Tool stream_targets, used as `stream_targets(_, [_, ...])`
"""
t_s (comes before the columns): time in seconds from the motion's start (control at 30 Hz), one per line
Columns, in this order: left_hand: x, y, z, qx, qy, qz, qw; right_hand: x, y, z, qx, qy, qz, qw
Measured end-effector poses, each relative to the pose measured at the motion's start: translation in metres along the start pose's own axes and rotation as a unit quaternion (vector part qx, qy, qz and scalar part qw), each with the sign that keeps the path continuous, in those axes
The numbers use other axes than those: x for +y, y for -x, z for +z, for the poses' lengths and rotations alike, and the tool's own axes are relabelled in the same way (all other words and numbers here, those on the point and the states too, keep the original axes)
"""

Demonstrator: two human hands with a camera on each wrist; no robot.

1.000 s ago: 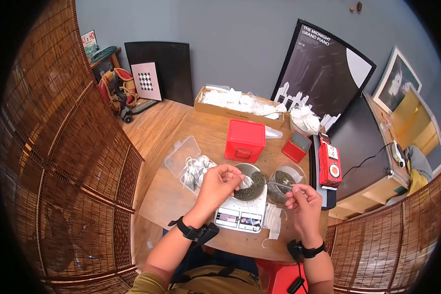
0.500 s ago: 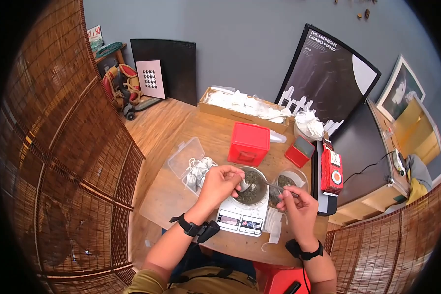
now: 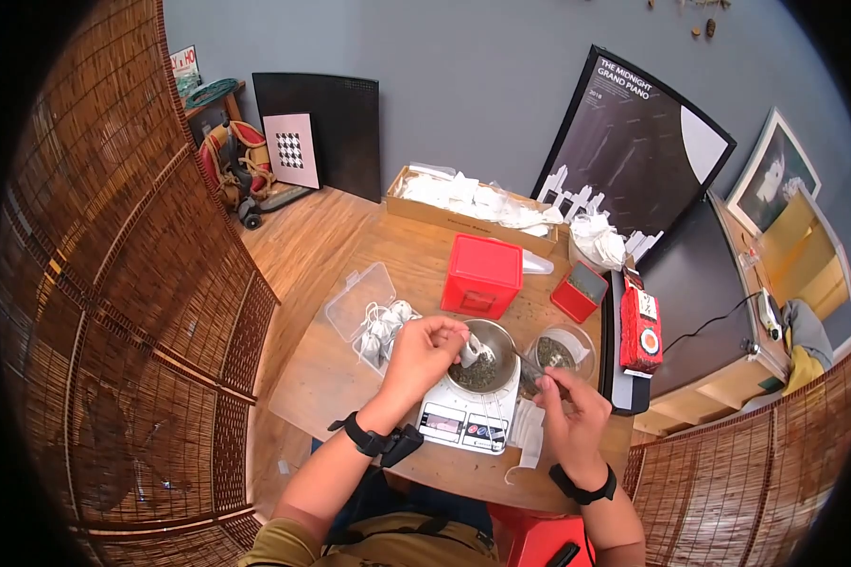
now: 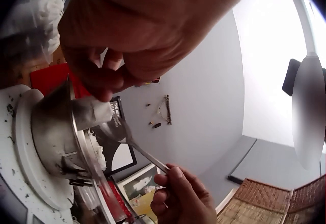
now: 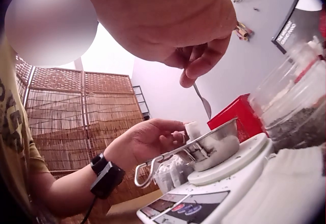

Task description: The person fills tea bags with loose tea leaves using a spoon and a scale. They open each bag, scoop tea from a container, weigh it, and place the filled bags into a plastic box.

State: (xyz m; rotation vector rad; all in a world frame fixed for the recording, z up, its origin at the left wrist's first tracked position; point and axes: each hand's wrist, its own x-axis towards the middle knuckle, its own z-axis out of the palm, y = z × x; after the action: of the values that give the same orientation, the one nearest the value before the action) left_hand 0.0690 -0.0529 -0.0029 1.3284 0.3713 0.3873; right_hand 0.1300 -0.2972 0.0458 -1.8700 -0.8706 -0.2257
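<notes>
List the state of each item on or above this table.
Clear plastic box: open, pouches inside
Large red container: closed
Small red container: open or covered, unclear
Metal bowl: on the scale, part-filled with dried leaves
Scale: bearing the bowl, reading illegible
Clear jar: open, leaves inside
Carton: open, heaped with white items
Spoon: held in right hand
White pouch: pinched in left hand

Poster reads "THE MIDNIGHT GRAND PIANO 2018"; sign, "HO".
</notes>
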Motion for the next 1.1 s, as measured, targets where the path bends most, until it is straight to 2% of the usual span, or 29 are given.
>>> stream_targets(0.03, [-0.002, 0.000, 0.000, 0.014, -0.018, 0.041, 0.999, 0.005, -0.001, -0.001, -0.008, 0.007, 0.026, 1.000])
stream_targets(0.13, [0.007, 0.007, 0.002, 0.001, 0.054, -0.002, 0.999, 0.009, -0.003, -0.003, -0.053, 0.013, 0.050, 0.997])
stream_targets(0.23, [0.008, 0.008, 0.003, -0.008, 0.089, -0.012, 0.996, 0.008, -0.006, -0.003, -0.071, 0.011, 0.089, 0.993])
stream_targets(0.37, [-0.001, 0.007, 0.003, -0.001, 0.106, 0.022, 0.994, 0.029, 0.000, 0.004, -0.066, -0.053, 0.149, 0.985])
stream_targets(0.43, [-0.004, 0.006, 0.003, 0.014, 0.113, 0.026, 0.993, 0.038, 0.003, 0.008, -0.074, -0.175, 0.225, 0.956])
stream_targets(0.47, [-0.005, 0.007, 0.003, 0.014, 0.113, 0.025, 0.993, 0.042, 0.005, 0.011, -0.074, -0.175, 0.226, 0.955])
stream_targets(0.53, [-0.005, 0.008, 0.003, 0.024, 0.118, 0.011, 0.993, 0.046, 0.008, 0.016, -0.086, -0.252, 0.280, 0.922])
stream_targets(0.57, [-0.006, 0.008, 0.003, 0.024, 0.117, 0.011, 0.993, 0.045, 0.009, 0.018, -0.086, -0.252, 0.280, 0.922])
stream_targets(0.63, [-0.008, 0.008, 0.003, 0.021, 0.129, 0.012, 0.991, 0.044, 0.013, 0.022, -0.077, -0.298, 0.328, 0.893])
stream_targets(0.73, [-0.006, 0.009, 0.003, 0.021, 0.138, 0.017, 0.990, 0.049, 0.019, 0.027, -0.044, -0.322, 0.341, 0.882])
stream_targets(1.1, [0.016, 0.014, 0.009, 0.043, 0.155, 0.038, 0.986, 0.053, 0.027, 0.028, -0.024, -0.376, 0.370, 0.849])
